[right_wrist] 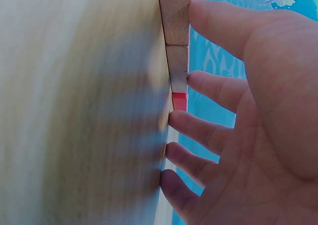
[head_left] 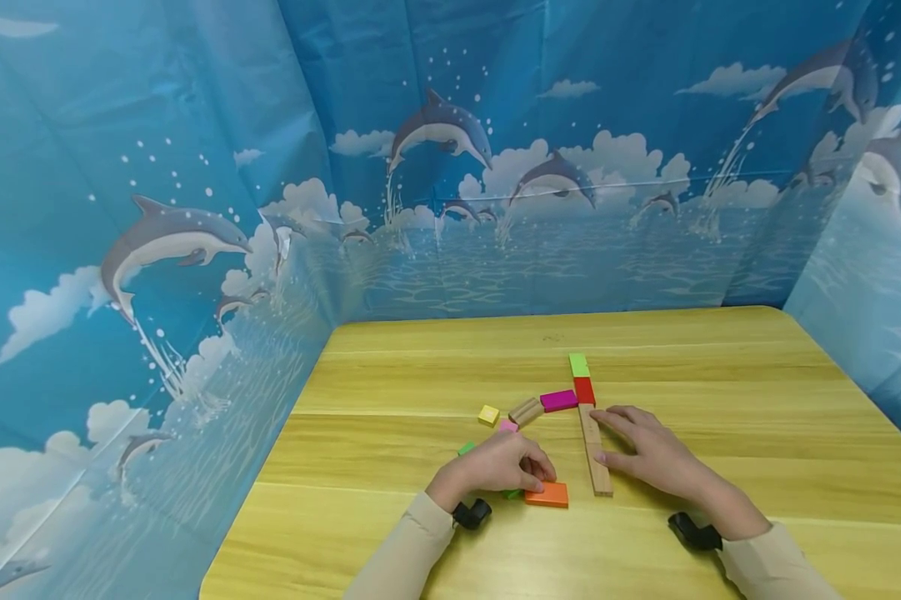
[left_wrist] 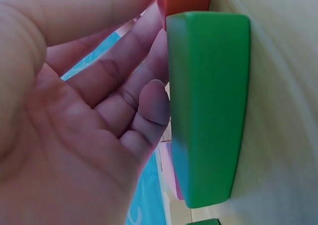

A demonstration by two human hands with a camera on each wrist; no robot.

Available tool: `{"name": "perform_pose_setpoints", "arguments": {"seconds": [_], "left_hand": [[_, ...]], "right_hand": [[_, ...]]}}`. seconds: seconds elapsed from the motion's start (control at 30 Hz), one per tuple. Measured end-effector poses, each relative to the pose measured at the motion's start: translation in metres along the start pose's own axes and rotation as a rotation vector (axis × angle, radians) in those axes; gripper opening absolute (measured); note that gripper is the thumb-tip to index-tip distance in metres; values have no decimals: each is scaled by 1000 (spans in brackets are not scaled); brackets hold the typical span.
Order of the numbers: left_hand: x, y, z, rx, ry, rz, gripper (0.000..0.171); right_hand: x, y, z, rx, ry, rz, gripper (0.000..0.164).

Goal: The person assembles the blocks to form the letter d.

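Note:
With thumb and fingertips, my left hand [head_left: 495, 463] pinches an orange block [head_left: 548, 495] lying flat on the table. A green block [left_wrist: 213, 111] adjoins its end, mostly under the hand in the head view. My right hand [head_left: 654, 452] has its fingers spread, thumb and index fingertip touching the side of a straight run of plain wooden blocks [head_left: 595, 454]. Beyond that run, a red block [head_left: 584, 390] and a light green block [head_left: 578, 365] extend the line. A magenta block [head_left: 558, 401] branches left from it, followed by a grooved wooden block [head_left: 527, 411] and a pink block [head_left: 508, 425].
A yellow block [head_left: 488, 415] sits just outside the curve of blocks. Another green block [head_left: 466, 448] peeks out behind the left hand. The wood-grain table [head_left: 720, 358] has dolphin-printed blue sheeting [head_left: 450, 267] hanging along its back and sides.

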State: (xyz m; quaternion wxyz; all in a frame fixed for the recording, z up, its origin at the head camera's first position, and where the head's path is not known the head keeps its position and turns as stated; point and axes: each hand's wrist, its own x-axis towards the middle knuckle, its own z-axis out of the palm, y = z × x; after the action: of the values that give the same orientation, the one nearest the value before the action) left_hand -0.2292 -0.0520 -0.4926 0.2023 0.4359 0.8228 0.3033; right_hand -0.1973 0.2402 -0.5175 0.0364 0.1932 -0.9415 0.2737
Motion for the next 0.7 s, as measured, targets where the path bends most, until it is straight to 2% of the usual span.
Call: {"name": "perform_pose_setpoints", "arguments": {"seconds": [0.23,0.7], "left_hand": [[0,0,0,27,-15,14,14],[-2,2,-2,-26,-27,7,15]], "right_hand": [[0,-1,0,-1,8,-5,71],[0,0,0,1,8,-10,70]]}}
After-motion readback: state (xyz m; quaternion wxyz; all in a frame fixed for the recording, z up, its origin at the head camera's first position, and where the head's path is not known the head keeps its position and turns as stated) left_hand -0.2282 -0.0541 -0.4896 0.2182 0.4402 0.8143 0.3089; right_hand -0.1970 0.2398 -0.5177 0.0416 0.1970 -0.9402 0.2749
